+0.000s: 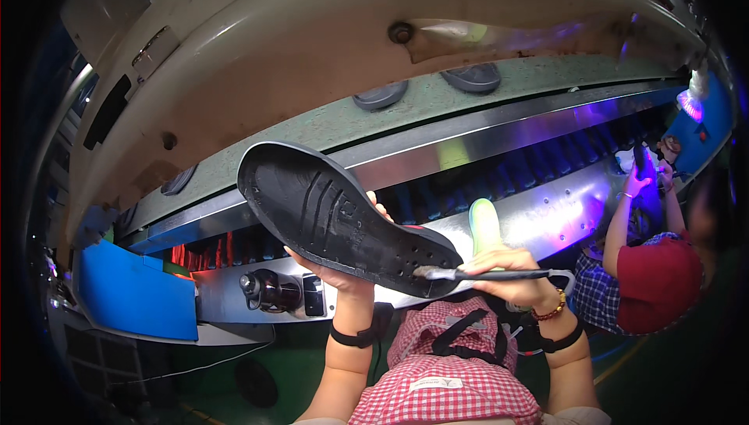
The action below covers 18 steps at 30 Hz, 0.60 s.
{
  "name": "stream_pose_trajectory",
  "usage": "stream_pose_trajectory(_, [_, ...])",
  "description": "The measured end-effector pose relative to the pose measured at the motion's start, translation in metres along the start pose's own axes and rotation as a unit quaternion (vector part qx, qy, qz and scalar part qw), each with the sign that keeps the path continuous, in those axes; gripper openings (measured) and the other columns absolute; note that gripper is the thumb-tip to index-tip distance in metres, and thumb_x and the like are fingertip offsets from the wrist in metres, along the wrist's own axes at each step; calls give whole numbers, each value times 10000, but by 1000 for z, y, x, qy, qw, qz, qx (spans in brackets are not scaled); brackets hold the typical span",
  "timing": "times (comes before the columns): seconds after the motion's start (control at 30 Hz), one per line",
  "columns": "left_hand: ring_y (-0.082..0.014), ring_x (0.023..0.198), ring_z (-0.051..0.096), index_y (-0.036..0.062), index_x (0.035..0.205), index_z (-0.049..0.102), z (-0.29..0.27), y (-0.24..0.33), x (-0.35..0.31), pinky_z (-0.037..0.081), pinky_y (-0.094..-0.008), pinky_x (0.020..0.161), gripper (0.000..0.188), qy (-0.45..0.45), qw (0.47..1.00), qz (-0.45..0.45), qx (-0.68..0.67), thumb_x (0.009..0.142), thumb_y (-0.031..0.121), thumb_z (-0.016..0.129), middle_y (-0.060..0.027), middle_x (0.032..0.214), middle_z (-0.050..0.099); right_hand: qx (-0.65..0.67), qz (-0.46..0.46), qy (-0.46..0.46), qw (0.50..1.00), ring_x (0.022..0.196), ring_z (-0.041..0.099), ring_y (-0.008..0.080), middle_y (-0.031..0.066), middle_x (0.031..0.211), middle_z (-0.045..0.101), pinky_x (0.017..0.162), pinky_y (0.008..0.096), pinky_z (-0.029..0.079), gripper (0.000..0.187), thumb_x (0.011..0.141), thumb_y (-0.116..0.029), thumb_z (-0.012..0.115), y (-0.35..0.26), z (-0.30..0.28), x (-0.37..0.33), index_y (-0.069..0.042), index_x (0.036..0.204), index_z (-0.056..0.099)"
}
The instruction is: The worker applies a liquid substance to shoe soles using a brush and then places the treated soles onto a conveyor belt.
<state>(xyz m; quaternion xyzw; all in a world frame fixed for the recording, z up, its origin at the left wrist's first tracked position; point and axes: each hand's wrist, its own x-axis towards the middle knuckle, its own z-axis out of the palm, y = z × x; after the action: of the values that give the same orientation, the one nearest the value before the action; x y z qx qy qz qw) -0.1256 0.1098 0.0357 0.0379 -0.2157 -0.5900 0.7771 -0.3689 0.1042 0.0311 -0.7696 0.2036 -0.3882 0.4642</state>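
My left hand [337,275] is wrapped around a large black shoe sole [328,218], tilted with its hollow inner side facing me. Raised ribs mark its wide end, and small holes dot its narrow end. Between the fingers of my right hand [515,269] is a glue brush [507,275] with a black handle. Its pale tip touches the sole among the holes. From the handle's back end a pale tube curves down. Just behind my right hand stands a yellow-green sole-shaped piece [485,222] on the metal bench [546,218].
A dark glossy container [269,291] stands on the bench at left, beside a black flat panel [314,296]. Beyond, grey soles [472,78] lie on a green conveyor belt [312,120] under a large beige housing [289,58]. At right, a co-worker in red [659,277] handles a dark piece.
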Motion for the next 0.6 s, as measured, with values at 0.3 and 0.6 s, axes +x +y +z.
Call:
stream_pose_trajectory(0.3, [-389,1057,487,-16,1313,291,10,5,1,434,-486,878,1026,-12,1000,-24,3,683,788,390,-290,1214,410,194,133,13,972,975,568,255,116,924,664,922,378,386,217,658,21,693,8,2,-5,11,873,665])
stream_pose_trajectory(0.6, [-399,1113,467,-6,1343,249,-9,-28,-48,413,-500,911,952,16,971,-181,156,739,716,389,-276,1273,381,320,269,62,906,823,609,190,165,942,634,747,282,481,210,710,58,639,-25,32,-3,37,919,632])
